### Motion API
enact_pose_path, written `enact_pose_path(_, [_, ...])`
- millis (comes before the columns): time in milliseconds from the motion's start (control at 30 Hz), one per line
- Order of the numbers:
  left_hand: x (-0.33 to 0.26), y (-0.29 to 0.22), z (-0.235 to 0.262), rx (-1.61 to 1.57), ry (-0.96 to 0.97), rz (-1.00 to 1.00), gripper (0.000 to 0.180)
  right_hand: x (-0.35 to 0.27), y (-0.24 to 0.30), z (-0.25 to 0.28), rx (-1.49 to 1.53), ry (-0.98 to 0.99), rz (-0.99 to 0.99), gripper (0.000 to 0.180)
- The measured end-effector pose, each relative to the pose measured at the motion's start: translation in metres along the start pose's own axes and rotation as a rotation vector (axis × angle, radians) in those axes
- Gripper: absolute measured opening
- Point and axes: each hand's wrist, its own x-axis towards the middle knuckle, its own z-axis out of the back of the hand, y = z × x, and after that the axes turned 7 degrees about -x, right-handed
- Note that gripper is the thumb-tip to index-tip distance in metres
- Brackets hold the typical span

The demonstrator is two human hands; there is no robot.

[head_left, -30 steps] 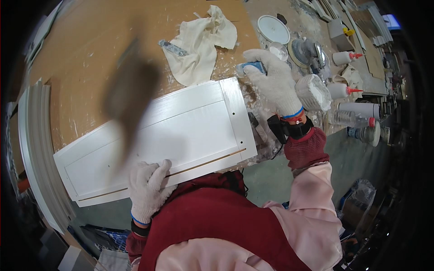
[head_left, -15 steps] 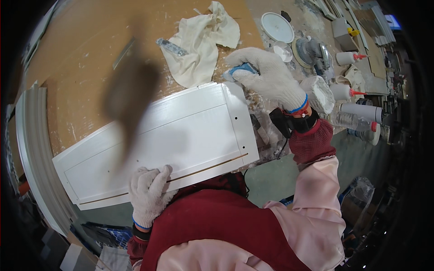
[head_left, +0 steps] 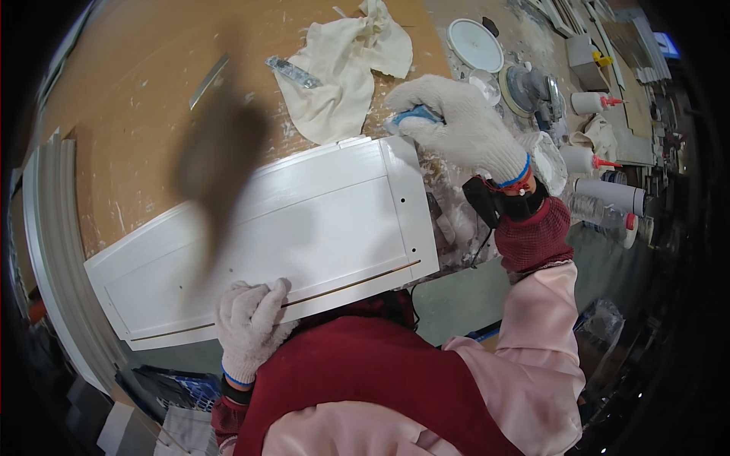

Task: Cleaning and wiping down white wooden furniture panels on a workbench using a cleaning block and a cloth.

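Near: left hand (head_left: 249,328) pressed flat, fingers together, on near edge of white panel (head_left: 304,228) lying across bench (head_left: 129,114). Far right corner: right hand (head_left: 464,125) clamped on blue sanding block (head_left: 417,116). Sanding step, apparently; next stroke calls for steady hold-down and even pressure along edge.

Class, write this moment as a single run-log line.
left hand: pressing near edge of white panel | right hand: blue block at panel's far corner | cloth beyond, on workbench

We see bright, even light on the tan wooden surface (head_left: 144,99); a dark blurred smear (head_left: 217,175) hangs across the centre-left, straight edges bow outward, and black vignette rings the frame.
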Motion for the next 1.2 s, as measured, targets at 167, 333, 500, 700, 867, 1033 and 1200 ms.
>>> enact_pose_path(167, [0.002,0.001,0.002,-0.011,-0.006,-0.023,0.076,-0.002,-0.003,0.012,-0.069,-0.012,-0.059,0.028])
enact_pose_path(333, [0.002,0.002,0.004,-0.005,0.002,-0.017,0.078,-0.001,0.005,-0.001,-0.012,-0.020,-0.037,0.028])
enact_pose_path(500, [0.001,0.000,0.001,0.003,-0.013,-0.019,0.077,-0.011,-0.005,0.014,-0.152,0.018,-0.112,0.027])
enact_pose_path(700, [0.000,-0.007,0.003,-0.032,0.026,0.059,0.062,-0.028,-0.005,0.017,-0.101,-0.097,-0.216,0.026])
enact_pose_path(867, [-0.004,-0.007,0.001,0.020,0.026,0.068,0.064,-0.038,-0.011,0.002,0.041,-0.221,-0.279,0.032])
enact_pose_path(1033, [-0.006,-0.016,0.001,0.071,-0.023,0.085,0.060,-0.056,-0.011,-0.011,0.199,-0.290,-0.380,0.034])
enact_pose_path(1200, [-0.014,-0.015,-0.005,0.055,-0.113,0.030,0.055,-0.078,-0.007,-0.017,0.248,-0.286,-0.420,0.035])
